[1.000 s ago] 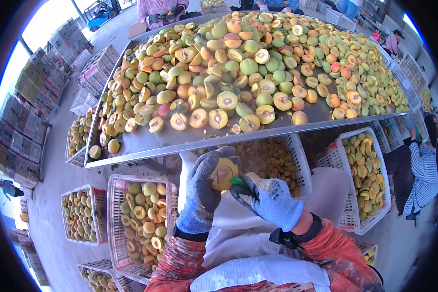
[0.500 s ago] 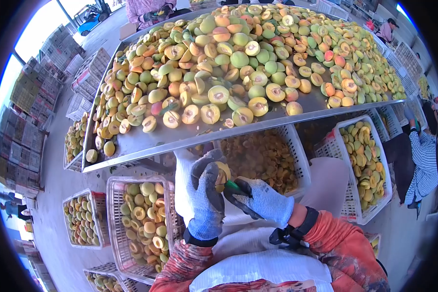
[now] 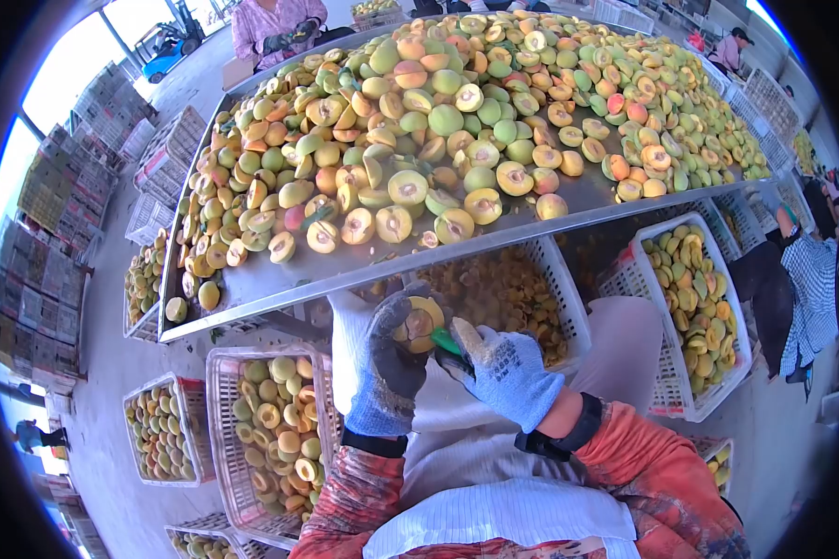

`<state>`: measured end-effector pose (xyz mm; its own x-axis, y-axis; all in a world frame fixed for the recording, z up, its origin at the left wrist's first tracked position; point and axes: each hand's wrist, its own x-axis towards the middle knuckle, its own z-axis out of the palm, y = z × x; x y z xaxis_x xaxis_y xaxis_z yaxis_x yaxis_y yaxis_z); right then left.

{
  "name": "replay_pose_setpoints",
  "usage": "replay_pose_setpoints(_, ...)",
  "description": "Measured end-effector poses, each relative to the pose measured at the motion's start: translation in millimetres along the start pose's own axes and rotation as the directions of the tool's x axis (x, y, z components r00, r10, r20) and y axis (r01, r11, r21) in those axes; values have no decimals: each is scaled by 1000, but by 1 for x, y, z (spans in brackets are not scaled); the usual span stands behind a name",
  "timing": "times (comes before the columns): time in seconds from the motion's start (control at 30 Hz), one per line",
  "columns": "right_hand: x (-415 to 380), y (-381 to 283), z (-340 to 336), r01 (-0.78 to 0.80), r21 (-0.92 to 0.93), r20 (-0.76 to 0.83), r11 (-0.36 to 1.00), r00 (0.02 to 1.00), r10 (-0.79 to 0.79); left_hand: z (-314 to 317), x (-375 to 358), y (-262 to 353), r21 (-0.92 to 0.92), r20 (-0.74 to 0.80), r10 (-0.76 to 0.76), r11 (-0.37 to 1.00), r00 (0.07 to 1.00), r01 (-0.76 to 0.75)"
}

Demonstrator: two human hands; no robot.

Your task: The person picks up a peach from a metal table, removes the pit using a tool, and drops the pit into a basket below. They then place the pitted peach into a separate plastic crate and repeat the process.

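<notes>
My left hand (image 3: 390, 361), in a blue glove with a dark palm, is closed around an apricot half (image 3: 422, 320), its yellow cut face turned up. Close beside it, my right hand (image 3: 511, 377) grips a small green-handled tool (image 3: 446, 342); its working end is too hidden to name. Both hands are held over my lap, just below the front edge of a metal table (image 3: 280, 312). Heaped on that table are many apricots (image 3: 445, 119), whole and halved, some with stones showing in their cut faces.
Under the table edge stands a crate (image 3: 573, 307) of brownish scraps. Crates of apricot halves stand on the left (image 3: 216, 438) and right (image 3: 738, 373). Co-workers sit at the far side (image 3: 275, 28) and right (image 3: 804, 289). A blue forklift (image 3: 165, 58) and stacked crates are farther off.
My left hand has turned the apricot half so that more of its cut face shows. The right hand and green-handled tool have shifted slightly. The view has tilted a little.
</notes>
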<state>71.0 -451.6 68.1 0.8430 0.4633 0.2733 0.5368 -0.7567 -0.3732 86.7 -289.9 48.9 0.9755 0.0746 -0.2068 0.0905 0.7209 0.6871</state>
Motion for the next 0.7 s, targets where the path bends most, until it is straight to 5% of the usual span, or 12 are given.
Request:
replay_pose_setpoints(0.1, 3, 1, -10, 13, 10, 94, 1000, 995, -14, 7, -4, 7, -88, 10, -93, 992, 996, 94)
replay_pose_setpoints(0.2, 6, 0, -16, 23, 0, 143, 1000, 989, -23, 7, 0, 7, 11, -22, -61, 998, 998, 61)
replay_pose_setpoints(0.4, 8, 1, -13, 61, 61, -6, 996, 998, -61, 18, -5, 7, -17, -83, 113, 993, 990, -114)
replay_pose_setpoints(0.6, 8, 0, -23, 54, -39, 165, 998, 985, -47, 36, -21, 20, 98, -97, 75, 993, 992, -65)
replay_pose_setpoints(0.7, -2, -8, -21, 20, 132, 189, 991, 981, -45, 47, -32, 23, 247, -88, 130, 963, 988, -105)
